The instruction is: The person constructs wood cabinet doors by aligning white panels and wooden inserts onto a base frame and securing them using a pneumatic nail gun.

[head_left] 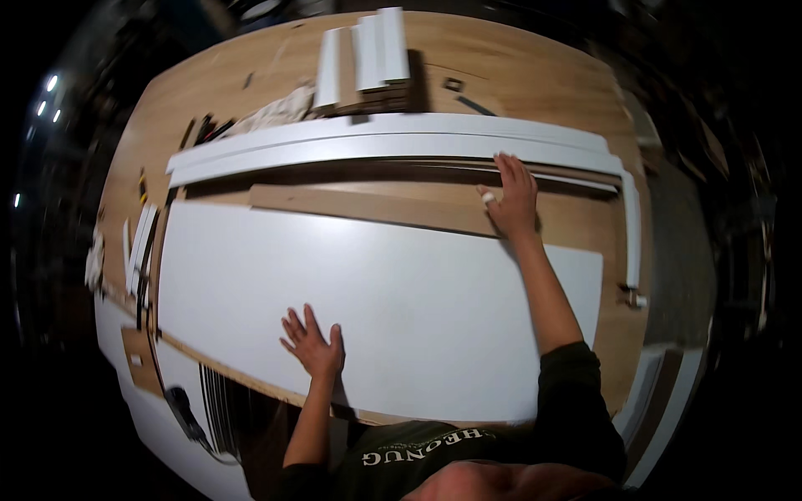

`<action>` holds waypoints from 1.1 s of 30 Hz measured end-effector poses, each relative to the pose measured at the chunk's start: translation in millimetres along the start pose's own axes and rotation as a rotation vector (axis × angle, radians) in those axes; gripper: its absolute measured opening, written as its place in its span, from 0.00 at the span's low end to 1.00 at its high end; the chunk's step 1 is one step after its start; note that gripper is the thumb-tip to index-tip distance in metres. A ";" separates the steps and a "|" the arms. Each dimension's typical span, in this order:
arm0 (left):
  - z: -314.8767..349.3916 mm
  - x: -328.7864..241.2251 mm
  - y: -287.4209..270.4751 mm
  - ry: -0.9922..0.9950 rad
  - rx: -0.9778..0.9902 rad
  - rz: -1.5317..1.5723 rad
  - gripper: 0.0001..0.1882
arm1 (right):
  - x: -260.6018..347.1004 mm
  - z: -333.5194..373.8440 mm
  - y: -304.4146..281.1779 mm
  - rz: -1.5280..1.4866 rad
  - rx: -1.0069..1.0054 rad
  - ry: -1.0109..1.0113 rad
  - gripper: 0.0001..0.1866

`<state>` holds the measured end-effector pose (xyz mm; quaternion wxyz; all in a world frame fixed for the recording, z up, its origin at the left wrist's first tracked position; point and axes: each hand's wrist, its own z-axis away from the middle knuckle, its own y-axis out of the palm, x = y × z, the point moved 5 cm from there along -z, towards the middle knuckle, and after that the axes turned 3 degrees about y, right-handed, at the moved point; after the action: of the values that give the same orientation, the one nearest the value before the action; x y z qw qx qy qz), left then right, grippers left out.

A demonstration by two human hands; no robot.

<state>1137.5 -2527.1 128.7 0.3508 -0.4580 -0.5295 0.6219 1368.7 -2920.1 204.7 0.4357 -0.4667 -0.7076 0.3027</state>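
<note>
Dark rim, sheen on panel (393, 311), bent edges

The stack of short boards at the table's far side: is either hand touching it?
No: the left hand is over the white panel, the right hand near the brown strip.

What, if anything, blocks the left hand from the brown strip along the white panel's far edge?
Nothing visible: only white panel lies between left hand and brown strip. The right hand is near the strip's right end.

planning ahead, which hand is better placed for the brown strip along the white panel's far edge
Probably the right hand: it's by the brown strip, while the left hand is farther off, over the white panel.
</note>
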 end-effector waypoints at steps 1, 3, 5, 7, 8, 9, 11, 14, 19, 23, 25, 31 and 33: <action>-0.6 -0.8 -3.3 -0.007 0.009 -0.014 0.39 | 8.8 -17.8 21.0 0.030 0.043 -0.009 0.32; -1.1 -3.4 -7.3 0.010 0.011 0.015 0.39 | 14.9 -40.1 60.7 0.092 0.121 -0.032 0.33; 1.3 0.0 -8.2 -0.003 0.029 0.028 0.39 | 16.6 -33.3 81.2 0.177 0.176 0.013 0.34; 0.5 -1.3 -13.0 -0.002 0.021 0.052 0.39 | 12.6 -31.4 80.1 0.231 0.071 -0.051 0.33; 3.7 -1.9 -14.0 0.011 0.024 0.068 0.39 | 15.3 -35.5 77.7 0.186 0.085 -0.063 0.32; 7.4 1.1 -14.0 -0.005 0.022 0.066 0.39 | 21.6 -41.5 69.0 0.143 0.095 -0.068 0.32; 9.4 5.4 -11.9 -0.009 0.006 0.071 0.40 | 27.7 -48.9 59.0 0.115 0.132 -0.074 0.30; 10.7 6.8 -13.6 -0.018 0.021 0.065 0.39 | 25.4 -56.8 61.5 0.113 0.178 -0.077 0.26; 7.7 2.8 -16.6 0.000 0.000 0.075 0.39 | 18.1 -60.3 61.7 -0.012 0.139 -0.143 0.24; 7.7 6.7 -17.4 0.015 -0.026 0.092 0.39 | 32.9 -55.5 72.6 0.336 0.165 -0.131 0.32; 10.5 8.2 -16.2 0.016 -0.025 0.103 0.39 | 29.7 -55.2 78.7 0.274 0.128 -0.110 0.33; 16.7 13.1 -12.1 -0.004 -0.007 0.139 0.38 | 60.0 -52.9 40.9 0.310 0.213 -0.402 0.30; 17.3 12.2 -13.2 -0.008 0.016 0.126 0.38 | 60.9 -37.4 24.9 0.204 0.272 -0.356 0.26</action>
<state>1116.5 -2519.2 139.5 0.3124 -0.4853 -0.4961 0.6487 1400.9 -2853.5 220.6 0.3302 -0.4122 -0.6752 0.5149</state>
